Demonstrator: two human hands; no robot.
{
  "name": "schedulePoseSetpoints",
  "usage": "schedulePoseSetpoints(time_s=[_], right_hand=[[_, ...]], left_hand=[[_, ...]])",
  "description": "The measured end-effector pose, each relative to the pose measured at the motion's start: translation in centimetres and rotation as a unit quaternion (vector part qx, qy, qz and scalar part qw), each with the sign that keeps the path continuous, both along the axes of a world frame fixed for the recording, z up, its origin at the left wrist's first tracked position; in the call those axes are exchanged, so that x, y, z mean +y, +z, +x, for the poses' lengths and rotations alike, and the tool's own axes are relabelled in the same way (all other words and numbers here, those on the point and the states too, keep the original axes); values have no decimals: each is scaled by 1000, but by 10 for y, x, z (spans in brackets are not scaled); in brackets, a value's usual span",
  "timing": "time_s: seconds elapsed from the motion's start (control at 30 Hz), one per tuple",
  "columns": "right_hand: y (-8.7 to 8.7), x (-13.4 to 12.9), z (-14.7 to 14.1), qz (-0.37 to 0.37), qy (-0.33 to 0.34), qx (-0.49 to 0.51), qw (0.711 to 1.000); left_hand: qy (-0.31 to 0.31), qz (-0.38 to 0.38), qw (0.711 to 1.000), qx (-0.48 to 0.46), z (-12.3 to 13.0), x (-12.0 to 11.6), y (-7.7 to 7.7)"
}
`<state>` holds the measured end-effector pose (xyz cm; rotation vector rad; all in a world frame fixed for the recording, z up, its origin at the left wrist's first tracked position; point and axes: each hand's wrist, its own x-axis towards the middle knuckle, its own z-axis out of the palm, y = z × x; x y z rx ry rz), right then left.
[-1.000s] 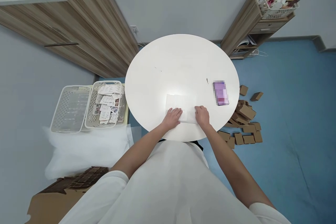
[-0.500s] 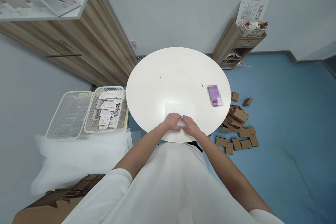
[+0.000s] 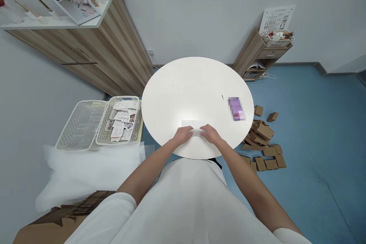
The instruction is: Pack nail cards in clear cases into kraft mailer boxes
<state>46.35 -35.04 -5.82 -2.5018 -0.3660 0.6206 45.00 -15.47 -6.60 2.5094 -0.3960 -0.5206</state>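
Note:
Close to the near edge of the round white table (image 3: 168, 103), my left hand (image 3: 183, 135) grips one end of a small white wrapped bundle (image 3: 196, 132). My right hand (image 3: 211, 134) has its fingers closed round the other end. A thin white sheet (image 3: 188, 123) lies flat on the table just beyond the bundle and seems joined to it. What the white wrap encloses is hidden. To the right on the table lies a purple item (image 3: 236, 108), blurred out by coarse pixels.
Left of the table stand a basket of printed packets (image 3: 121, 120) and a basket of clear packs (image 3: 82, 126), above white foam sheeting (image 3: 97, 166). Brown cardboard boxes (image 3: 261, 131) lie on the floor at right. A wooden cabinet (image 3: 114, 42) is at back left.
My hands have moved apart to the two ends of the bundle. Less of the flat sheet shows beyond it now. The whole view has shifted slightly.

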Motion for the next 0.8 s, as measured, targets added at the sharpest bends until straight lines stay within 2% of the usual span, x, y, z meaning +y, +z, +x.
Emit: schedulePoseSetpoints(time_s=[0.13,0.3,0.37,0.43,0.47,0.57,0.63,0.73,0.8], right_hand=[[-3,4,16,-36,-40,-6,999],[-15,7,30,-68,-35,-14,997],[-20,7,35,-71,-36,-9,997],[-25,7,39,-69,-37,-7,997],[-26,8,40,-68,-39,-9,997],[-29,6,39,-62,-56,-45,996],[-29,2,32,-57,-91,-84,991],[-31,-9,11,-36,-197,-97,975],[-34,-15,-4,2,-270,-50,962]], left_hand=[[97,31,994,45,12,4,-10],[173,64,979,82,19,8,-18],[194,92,975,52,19,8,-17],[176,115,977,-25,15,4,-15],[146,119,980,-64,12,1,-14],[-8,93,989,-110,0,-13,-12],[-69,79,989,-104,-9,-23,-14],[-62,83,990,-95,-17,-32,-18],[-48,86,991,-95,-18,-35,-20]])
